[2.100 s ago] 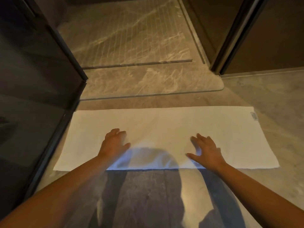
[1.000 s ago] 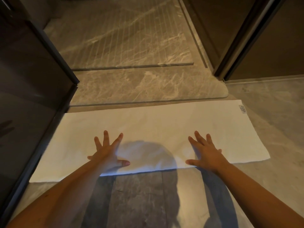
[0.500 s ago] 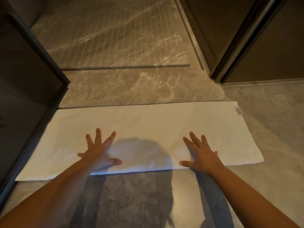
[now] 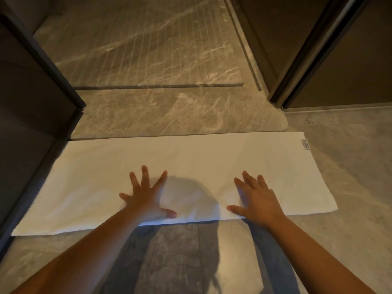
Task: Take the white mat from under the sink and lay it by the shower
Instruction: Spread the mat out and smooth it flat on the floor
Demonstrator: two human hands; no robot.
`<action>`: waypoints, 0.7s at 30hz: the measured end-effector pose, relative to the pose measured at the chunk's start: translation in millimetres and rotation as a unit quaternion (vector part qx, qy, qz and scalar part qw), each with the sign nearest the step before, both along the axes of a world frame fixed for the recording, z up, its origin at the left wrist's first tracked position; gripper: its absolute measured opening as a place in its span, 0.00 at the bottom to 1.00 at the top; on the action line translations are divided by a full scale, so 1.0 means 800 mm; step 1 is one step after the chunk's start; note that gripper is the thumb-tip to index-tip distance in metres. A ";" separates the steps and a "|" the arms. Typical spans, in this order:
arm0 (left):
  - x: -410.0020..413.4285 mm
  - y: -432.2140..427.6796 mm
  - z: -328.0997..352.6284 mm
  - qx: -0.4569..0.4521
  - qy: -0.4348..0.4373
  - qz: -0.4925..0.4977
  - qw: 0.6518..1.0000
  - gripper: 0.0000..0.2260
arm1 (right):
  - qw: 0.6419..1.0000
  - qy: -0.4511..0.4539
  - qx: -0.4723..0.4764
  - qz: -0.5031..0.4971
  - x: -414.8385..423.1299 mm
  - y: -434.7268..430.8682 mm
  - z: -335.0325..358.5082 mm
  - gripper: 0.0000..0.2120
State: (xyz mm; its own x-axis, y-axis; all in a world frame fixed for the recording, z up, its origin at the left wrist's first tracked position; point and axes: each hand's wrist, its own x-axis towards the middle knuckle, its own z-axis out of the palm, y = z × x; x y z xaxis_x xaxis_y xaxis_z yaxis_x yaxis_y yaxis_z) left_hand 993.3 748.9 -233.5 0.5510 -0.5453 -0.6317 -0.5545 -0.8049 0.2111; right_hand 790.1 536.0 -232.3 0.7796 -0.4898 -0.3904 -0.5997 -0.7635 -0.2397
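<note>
The white mat (image 4: 191, 162) lies flat on the floor, spread wide along the marble threshold of the shower (image 4: 169, 111). A small label (image 4: 304, 144) sits at its far right corner. My left hand (image 4: 146, 198) rests palm down on the mat's near edge, fingers spread. My right hand (image 4: 256, 200) lies flat on the mat a little to the right, fingers apart. Neither hand grips the cloth. A head-shaped shadow falls on the mat between them.
Beyond the mat the ribbed marble shower floor (image 4: 148, 49) stretches away. A dark glass panel with a black frame (image 4: 53, 66) stands on the left, touching the mat's left end. A dark door frame (image 4: 301, 60) rises at the right. Grey stone floor (image 4: 350, 177) surrounds the mat.
The left hand's fingers went from curled to spread flat. The mat has slid closer to the shower threshold. Both hands stay pressed on its near edge.
</note>
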 end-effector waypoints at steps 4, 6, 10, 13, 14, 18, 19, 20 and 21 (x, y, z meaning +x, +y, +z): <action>-0.009 -0.010 -0.009 0.044 0.011 0.004 0.999 0.58 | 0.987 -0.156 -0.005 -0.028 0.028 0.004 0.002 0.27; -0.006 -0.007 -0.013 0.048 0.017 0.011 0.999 0.59 | 0.983 -0.184 0.016 -0.019 0.050 0.006 0.002 0.24; -0.005 -0.009 -0.016 0.052 0.023 0.024 0.998 0.60 | 0.979 -0.197 0.050 -0.011 0.090 -0.008 0.003 0.23; -0.005 -0.011 -0.016 0.060 0.020 0.025 0.998 0.61 | 0.976 -0.207 0.063 -0.016 0.116 -0.028 0.005 0.25; -0.005 -0.012 -0.015 0.064 0.024 0.027 0.997 0.61 | 0.976 -0.206 0.067 -0.019 0.122 -0.034 0.004 0.25; -0.007 -0.014 -0.011 0.076 0.030 0.031 0.996 0.62 | 0.967 -0.231 0.095 -0.054 0.144 -0.052 0.004 0.23; -0.007 -0.015 -0.009 0.077 0.030 0.031 0.996 0.62 | 0.962 -0.241 0.107 -0.066 0.149 -0.054 0.004 0.23; -0.008 -0.016 -0.008 0.078 0.031 0.031 0.996 0.62 | 0.959 -0.247 0.118 -0.077 0.154 -0.056 0.003 0.22; -0.008 -0.016 -0.007 0.078 0.033 0.031 0.996 0.62 | 0.958 -0.245 0.124 -0.085 0.159 -0.057 0.002 0.22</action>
